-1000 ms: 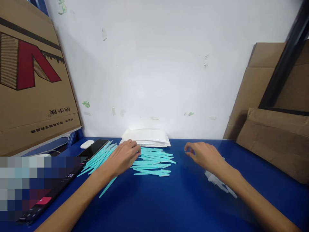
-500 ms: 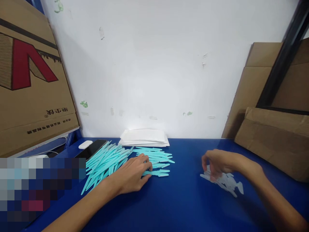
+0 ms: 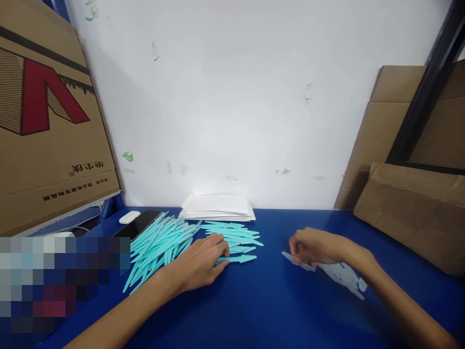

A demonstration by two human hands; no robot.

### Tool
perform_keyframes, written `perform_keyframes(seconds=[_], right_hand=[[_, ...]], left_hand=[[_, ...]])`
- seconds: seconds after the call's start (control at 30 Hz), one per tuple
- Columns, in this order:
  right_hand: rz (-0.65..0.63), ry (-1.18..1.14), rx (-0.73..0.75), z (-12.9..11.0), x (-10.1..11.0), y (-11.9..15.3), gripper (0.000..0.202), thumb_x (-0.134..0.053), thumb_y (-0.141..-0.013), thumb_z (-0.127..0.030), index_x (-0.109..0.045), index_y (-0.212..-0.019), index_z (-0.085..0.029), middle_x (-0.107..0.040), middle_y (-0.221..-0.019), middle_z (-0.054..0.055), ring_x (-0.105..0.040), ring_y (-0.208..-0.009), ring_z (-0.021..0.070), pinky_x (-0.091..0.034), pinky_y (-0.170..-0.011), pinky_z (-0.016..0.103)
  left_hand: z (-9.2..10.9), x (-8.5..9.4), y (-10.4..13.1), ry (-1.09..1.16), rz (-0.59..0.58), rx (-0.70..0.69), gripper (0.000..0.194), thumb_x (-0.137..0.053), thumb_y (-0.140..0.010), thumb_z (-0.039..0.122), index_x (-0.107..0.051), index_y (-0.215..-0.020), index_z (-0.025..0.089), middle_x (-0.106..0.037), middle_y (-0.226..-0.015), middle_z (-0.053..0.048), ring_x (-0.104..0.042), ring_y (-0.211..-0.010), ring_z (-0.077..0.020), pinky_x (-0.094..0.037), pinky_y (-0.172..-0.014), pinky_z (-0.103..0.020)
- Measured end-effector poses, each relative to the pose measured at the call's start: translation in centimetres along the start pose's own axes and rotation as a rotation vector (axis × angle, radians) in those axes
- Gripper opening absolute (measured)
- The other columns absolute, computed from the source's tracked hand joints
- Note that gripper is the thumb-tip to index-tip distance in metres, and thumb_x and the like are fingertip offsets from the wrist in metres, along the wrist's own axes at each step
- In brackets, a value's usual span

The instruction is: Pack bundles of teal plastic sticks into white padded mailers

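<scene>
My left hand (image 3: 205, 259) is closed, thumb and fingers pinching the near end of a teal eyebrow razor (image 3: 241, 259) whose tip points right. Beyond its fingers several more teal razors (image 3: 236, 236) lie side by side. A larger heap of teal razors (image 3: 156, 252) sits to the left of this hand, partly behind the forearm. On the right, my right hand (image 3: 308, 247) pinches a translucent white razor-shaped piece (image 3: 288, 256), low over the blue table. Beneath its wrist lies a small pile of similar translucent pieces (image 3: 343, 277), partly hidden by the arm.
A stack of white packets (image 3: 218, 207) rests against the white wall. A black phone (image 3: 140, 225) and a white earbud case (image 3: 130, 217) lie at the back left. Cardboard boxes stand left (image 3: 54, 160) and right (image 3: 407, 213) of the blue table (image 3: 247, 310).
My right hand has moved left off the translucent pile, bringing one piece with it. My left hand stays nearly in place; two teal tips showed at its fingers before, one now.
</scene>
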State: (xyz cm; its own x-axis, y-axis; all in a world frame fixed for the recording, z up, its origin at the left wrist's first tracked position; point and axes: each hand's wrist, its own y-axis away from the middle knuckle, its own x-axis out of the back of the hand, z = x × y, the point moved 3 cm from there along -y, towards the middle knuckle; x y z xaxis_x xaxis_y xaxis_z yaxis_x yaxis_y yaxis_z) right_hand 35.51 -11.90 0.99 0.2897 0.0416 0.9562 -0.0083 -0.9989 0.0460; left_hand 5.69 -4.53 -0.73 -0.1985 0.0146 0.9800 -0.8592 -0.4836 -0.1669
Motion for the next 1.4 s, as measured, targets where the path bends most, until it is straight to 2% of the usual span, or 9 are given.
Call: perform_keyframes(seconds=[0.03,0.1,0.23,0.53,0.8,0.97,1.13,1.23,1.4], right_hand=[[-0.121,-0.036,0.017,-0.9,-0.2,0.1,0.01,-0.066,-0.078,-0.025,-0.074,-0.072,-0.025,-0.07,-0.06,-0.001,-0.065,-0.049,0.0146,-0.04,-0.045,0.021],[-0.159,0.002,0.009,-2.4,-0.2,0.1,0.016,-0.059,-0.084,-0.023,-0.073,-0.079,-0.024,-0.074,-0.07,0.002,-0.067,-0.058,0.0168,-0.04,-0.049,0.024],[-0.088,0.11,-0.005,-3.7,-0.5,-0.5,0.013,-0.058,-0.087,-0.026,-0.071,-0.085,-0.022,-0.075,-0.083,0.006,-0.068,-0.072,0.0213,-0.039,-0.055,0.026],[0.102,0.07,0.073,-4.6,-0.6,-1.0,0.018,-0.054,-0.093,-0.033,-0.068,-0.089,-0.023,-0.073,-0.092,0.006,-0.066,-0.082,0.023,-0.041,-0.06,0.028],[0.167,0.057,0.159,-5.2,-1.6,-1.4,0.015,-0.054,-0.092,-0.031,-0.067,-0.088,-0.024,-0.074,-0.088,0.003,-0.066,-0.078,0.021,-0.039,-0.06,0.028],[0.195,0.04,0.158,-5.5,-1.8,-1.5,0.014,-0.056,-0.091,-0.031,-0.068,-0.09,-0.025,-0.075,-0.088,0.002,-0.067,-0.078,0.0206,-0.037,-0.06,0.027],[0.228,0.032,0.154,-5.7,-1.8,-1.5,0.011,-0.058,-0.087,-0.023,-0.067,-0.091,-0.025,-0.075,-0.087,0.0,-0.067,-0.076,0.0196,-0.036,-0.059,0.026],[0.238,0.026,0.153,-5.8,-1.7,-1.5,0.009,-0.059,-0.089,-0.029,-0.068,-0.09,-0.025,-0.075,-0.084,0.001,-0.067,-0.075,0.0201,-0.036,-0.058,0.025],[0.255,0.015,0.161,-6.0,-1.8,-1.5,0.009,-0.058,-0.088,-0.027,-0.066,-0.086,-0.024,-0.074,-0.079,0.001,-0.067,-0.073,0.0189,-0.037,-0.059,0.025]], left_hand=[[0.0,0.0,0.0,0.005,-0.001,0.007,0.01,-0.052,-0.098,0.027,-0.058,-0.103,0.023,-0.061,-0.107,-0.003,-0.059,-0.094,-0.021,-0.04,-0.073,-0.033],[-0.1,0.0,0.0,0.012,-0.003,0.016,0.009,-0.052,-0.098,0.027,-0.058,-0.103,0.022,-0.06,-0.107,-0.003,-0.059,-0.092,-0.0204,-0.04,-0.073,-0.033],[-0.2,0.0,0.0,0.031,-0.004,0.014,0.009,-0.052,-0.098,0.028,-0.057,-0.103,0.022,-0.06,-0.107,-0.003,-0.058,-0.091,-0.0199,-0.04,-0.074,-0.033],[-0.2,0.1,-0.2,0.01,0.02,-0.035,0.01,-0.046,-0.1,0.023,-0.055,-0.098,0.022,-0.062,-0.101,-0.002,-0.056,-0.093,-0.0205,-0.039,-0.076,-0.032],[-0.5,0.2,-0.1,0.053,0.064,0.011,0.026,-0.033,-0.106,0.033,-0.055,-0.101,0.021,-0.061,-0.098,-0.005,-0.052,-0.088,-0.0214,-0.04,-0.078,-0.034],[-0.5,0.4,-0.1,0.086,0.075,0.044,0.026,-0.029,-0.106,0.032,-0.053,-0.109,0.023,-0.06,-0.097,-0.006,-0.055,-0.088,-0.0219,-0.041,-0.075,-0.032],[-0.3,0.4,-0.1,0.099,0.091,0.041,0.022,-0.037,-0.104,0.036,-0.052,-0.116,0.025,-0.064,-0.11,-0.004,-0.061,-0.093,-0.0217,-0.043,-0.078,-0.033],[-0.3,0.3,-0.1,0.077,0.089,0.023,0.023,-0.039,-0.104,0.037,-0.052,-0.119,0.026,-0.065,-0.113,-0.004,-0.062,-0.096,-0.0224,-0.043,-0.078,-0.033],[-0.5,0.1,-0.3,0.051,0.085,0.008,0.032,-0.027,-0.107,0.038,-0.056,-0.109,0.025,-0.065,-0.102,-0.003,-0.062,-0.088,-0.0204,-0.042,-0.075,-0.032]])
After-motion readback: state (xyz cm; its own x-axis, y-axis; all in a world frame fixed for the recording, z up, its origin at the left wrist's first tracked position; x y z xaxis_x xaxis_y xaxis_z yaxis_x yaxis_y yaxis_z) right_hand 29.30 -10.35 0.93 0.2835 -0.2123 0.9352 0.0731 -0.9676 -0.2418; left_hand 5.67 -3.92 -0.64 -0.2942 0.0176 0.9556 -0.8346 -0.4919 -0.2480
